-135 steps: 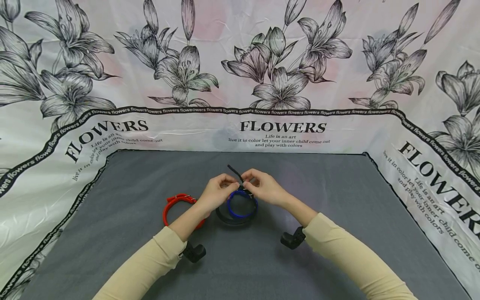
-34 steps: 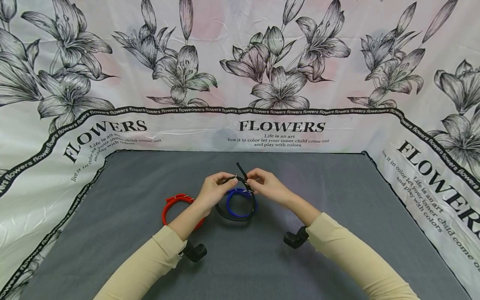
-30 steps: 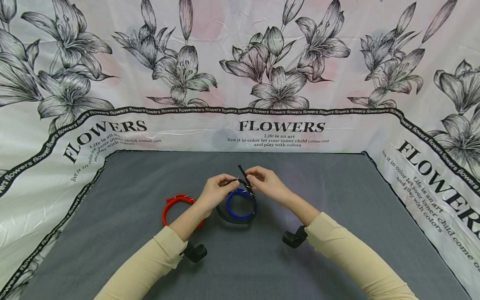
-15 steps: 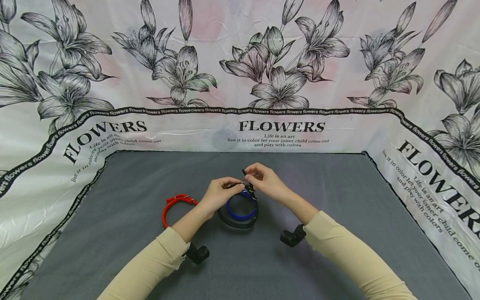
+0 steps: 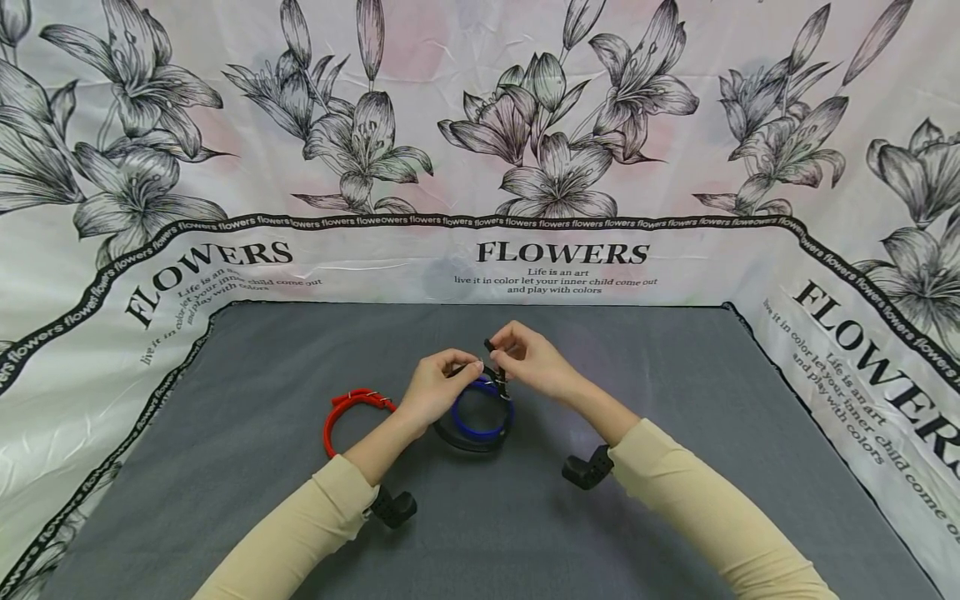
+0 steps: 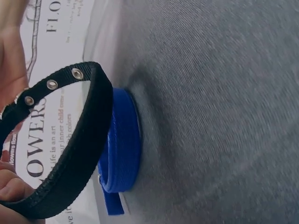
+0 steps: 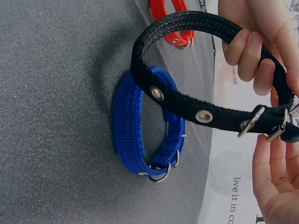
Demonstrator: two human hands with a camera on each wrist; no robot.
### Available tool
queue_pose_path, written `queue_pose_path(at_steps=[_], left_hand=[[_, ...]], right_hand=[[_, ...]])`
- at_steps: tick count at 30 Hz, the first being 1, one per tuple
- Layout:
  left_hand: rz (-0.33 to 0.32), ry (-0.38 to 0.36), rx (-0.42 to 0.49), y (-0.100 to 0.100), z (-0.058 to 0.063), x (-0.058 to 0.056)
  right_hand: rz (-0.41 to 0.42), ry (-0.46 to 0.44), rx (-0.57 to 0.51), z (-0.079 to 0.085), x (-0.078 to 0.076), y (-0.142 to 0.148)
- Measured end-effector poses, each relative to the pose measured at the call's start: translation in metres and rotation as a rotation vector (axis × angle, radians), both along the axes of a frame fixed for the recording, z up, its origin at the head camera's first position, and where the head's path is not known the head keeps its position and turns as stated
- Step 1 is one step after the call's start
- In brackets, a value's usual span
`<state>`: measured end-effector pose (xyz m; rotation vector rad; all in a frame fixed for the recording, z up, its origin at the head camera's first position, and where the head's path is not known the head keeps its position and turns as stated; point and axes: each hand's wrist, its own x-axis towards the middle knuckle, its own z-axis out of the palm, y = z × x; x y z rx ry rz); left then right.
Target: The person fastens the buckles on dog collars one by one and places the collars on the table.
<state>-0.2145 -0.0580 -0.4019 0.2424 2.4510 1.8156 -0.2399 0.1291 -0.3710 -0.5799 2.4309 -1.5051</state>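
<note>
A black collar (image 5: 472, 447) with metal eyelets, a buckle and a ring is held up in a loop between both hands. My left hand (image 5: 435, 390) pinches the band on its left side, as the right wrist view also shows. The right hand (image 5: 538, 360) pinches the strap near its tip, just past the buckle (image 7: 279, 128). Only a short bit of the strap end shows above the right fingers. Behind the loop, a blue collar (image 7: 128, 126) lies buckled on the grey cloth, apart from both hands. The exact fingertip contact at the buckle is partly hidden.
A red collar (image 5: 330, 425) lies on the grey cloth (image 5: 480, 533) to the left, partly covered by the left forearm. A flower-printed sheet (image 5: 562, 167) rises behind and along both sides. Black wrist cameras (image 5: 587, 469) hang under both wrists.
Earlier the strap end stuck up between the hands; the right hand has slid up and now grips near its tip. The left hand shifted slightly along the black collar. Blue and red collars stayed put.
</note>
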Motion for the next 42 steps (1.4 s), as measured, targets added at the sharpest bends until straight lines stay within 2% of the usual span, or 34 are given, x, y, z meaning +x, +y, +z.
queue_pose_path(at_steps=[6, 9, 14, 23, 33, 36, 42], left_hand=[[0.008, 0.07, -0.073, -0.0038, -0.0019, -0.0012], [0.006, 0.086, -0.091, -0.005, -0.0013, -0.0007], [-0.009, 0.092, -0.106, -0.0059, -0.0011, -0.0003], [0.006, 0.09, -0.097, -0.0054, 0.0006, 0.0012], [-0.017, 0.086, -0.076, -0.0075, 0.0009, 0.0012], [-0.016, 0.096, -0.085, -0.0084, -0.0004, 0.0005], [0.003, 0.06, -0.041, -0.0086, 0.0007, 0.001]], right_hand=[[0.035, -0.001, -0.001, 0.0009, 0.0002, 0.0014], [0.059, 0.013, 0.032, 0.0021, 0.0002, 0.0023], [0.1, 0.062, 0.139, 0.0028, -0.0001, 0.0045], [0.137, 0.147, 0.248, 0.0049, -0.0005, 0.0058], [0.166, 0.261, 0.241, 0.0001, 0.0011, 0.0031], [0.146, 0.255, 0.232, -0.0023, 0.0021, 0.0027], [0.091, 0.163, 0.173, -0.004, 0.0022, 0.0032]])
